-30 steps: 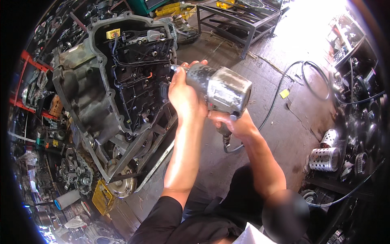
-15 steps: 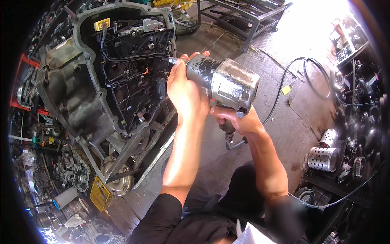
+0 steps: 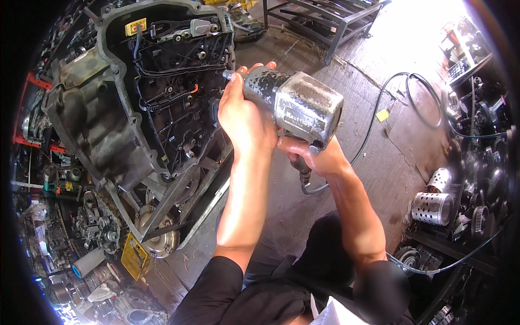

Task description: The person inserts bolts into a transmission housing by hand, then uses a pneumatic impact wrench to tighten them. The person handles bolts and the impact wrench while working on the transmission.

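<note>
A worn black-and-silver air impact wrench lies across the middle of the view, its nose pointing left. My left hand is closed round its front end, with the fingertips showing over the far side. Below the motor body, my right hand wraps the handle, and most of its fingers are hidden. The short metal socket end sticks out past my left thumb, close to the right edge of an opened gearbox. Whether the socket touches anything there I cannot tell. Inside the casing are dark valve parts, wiring and a yellow connector.
A metal stand carries the gearbox. From the wrench handle, a black air hose runs over the wooden floor to the right. Perforated metal drums and gears fill the right side. Loose machine parts crowd the left. A metal frame rack stands behind.
The wrench has shifted slightly left and away from me, with both hands still on it. The gearbox stays in place.
</note>
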Action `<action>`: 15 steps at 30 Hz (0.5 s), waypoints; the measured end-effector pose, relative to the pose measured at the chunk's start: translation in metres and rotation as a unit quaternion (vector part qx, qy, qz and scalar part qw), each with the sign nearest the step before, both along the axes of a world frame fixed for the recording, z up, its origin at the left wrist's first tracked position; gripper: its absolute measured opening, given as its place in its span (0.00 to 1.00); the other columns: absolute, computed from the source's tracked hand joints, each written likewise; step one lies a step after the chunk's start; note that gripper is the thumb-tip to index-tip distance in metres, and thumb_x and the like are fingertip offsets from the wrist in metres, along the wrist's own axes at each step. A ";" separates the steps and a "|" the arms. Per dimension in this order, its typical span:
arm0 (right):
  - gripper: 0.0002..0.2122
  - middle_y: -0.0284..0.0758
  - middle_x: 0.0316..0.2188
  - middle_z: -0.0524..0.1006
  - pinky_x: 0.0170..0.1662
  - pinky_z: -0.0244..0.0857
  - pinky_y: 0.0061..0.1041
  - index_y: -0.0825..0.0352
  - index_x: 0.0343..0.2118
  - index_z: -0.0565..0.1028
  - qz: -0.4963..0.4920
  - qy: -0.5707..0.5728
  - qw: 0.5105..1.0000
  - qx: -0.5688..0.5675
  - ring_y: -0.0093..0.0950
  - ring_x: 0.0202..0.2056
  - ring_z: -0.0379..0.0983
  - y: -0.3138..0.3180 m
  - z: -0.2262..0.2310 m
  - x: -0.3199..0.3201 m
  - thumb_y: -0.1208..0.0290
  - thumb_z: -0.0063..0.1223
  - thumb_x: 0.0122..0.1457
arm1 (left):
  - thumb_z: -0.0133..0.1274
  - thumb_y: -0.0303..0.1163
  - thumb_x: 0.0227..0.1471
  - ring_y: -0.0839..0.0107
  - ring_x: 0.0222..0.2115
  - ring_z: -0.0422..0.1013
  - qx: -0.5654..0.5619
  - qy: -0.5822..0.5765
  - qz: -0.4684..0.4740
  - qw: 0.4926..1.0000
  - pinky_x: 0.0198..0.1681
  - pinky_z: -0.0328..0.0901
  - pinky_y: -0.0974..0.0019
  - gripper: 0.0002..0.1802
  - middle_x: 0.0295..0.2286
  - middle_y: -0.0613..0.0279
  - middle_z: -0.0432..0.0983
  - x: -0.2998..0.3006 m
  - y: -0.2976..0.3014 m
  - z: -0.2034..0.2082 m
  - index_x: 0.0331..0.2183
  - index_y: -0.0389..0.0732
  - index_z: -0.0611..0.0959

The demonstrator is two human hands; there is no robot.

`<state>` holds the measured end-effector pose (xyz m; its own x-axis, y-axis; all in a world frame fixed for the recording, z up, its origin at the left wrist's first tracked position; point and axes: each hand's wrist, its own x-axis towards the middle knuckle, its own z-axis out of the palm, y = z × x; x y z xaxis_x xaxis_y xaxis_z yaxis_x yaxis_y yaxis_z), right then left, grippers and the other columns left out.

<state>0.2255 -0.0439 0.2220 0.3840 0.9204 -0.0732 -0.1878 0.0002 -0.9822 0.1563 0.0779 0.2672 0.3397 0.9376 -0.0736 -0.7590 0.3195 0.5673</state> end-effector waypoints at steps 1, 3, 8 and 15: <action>0.14 0.29 0.23 0.75 0.24 0.63 0.23 0.69 0.42 0.77 -0.002 -0.006 1.000 -0.003 0.18 0.22 0.69 0.001 0.001 -0.001 0.78 0.67 0.54 | 0.39 0.32 0.70 0.47 0.45 0.76 -0.002 -0.003 -0.002 1.000 0.53 0.71 0.49 0.15 0.41 0.44 0.76 0.000 0.001 -0.001 0.43 0.29 0.72; 0.13 0.29 0.23 0.75 0.24 0.63 0.23 0.69 0.42 0.77 -0.002 -0.011 1.000 -0.001 0.18 0.22 0.69 0.002 0.003 -0.002 0.78 0.67 0.54 | 0.38 0.32 0.70 0.46 0.46 0.76 -0.003 -0.010 -0.009 1.000 0.53 0.70 0.49 0.15 0.41 0.44 0.76 -0.001 0.004 -0.001 0.43 0.29 0.72; 0.13 0.29 0.23 0.75 0.23 0.63 0.24 0.69 0.41 0.77 -0.010 -0.037 0.999 0.002 0.19 0.21 0.69 0.006 0.004 -0.005 0.78 0.67 0.53 | 0.38 0.32 0.70 0.45 0.46 0.76 -0.006 -0.018 -0.016 1.000 0.54 0.70 0.48 0.15 0.41 0.43 0.76 -0.004 0.010 -0.002 0.43 0.28 0.72; 0.13 0.28 0.22 0.75 0.23 0.62 0.24 0.69 0.39 0.77 0.005 -0.002 1.000 0.012 0.19 0.20 0.68 0.013 0.004 -0.005 0.77 0.69 0.51 | 0.38 0.32 0.70 0.44 0.47 0.75 0.003 -0.013 -0.018 1.000 0.54 0.70 0.46 0.15 0.42 0.42 0.76 -0.004 0.014 -0.005 0.44 0.28 0.71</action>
<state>0.2209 -0.0313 0.2265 0.3756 0.9255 -0.0490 -0.1839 0.0226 -0.9827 0.1521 0.0920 0.2622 0.3743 0.9255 -0.0580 -0.7620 0.3426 0.5495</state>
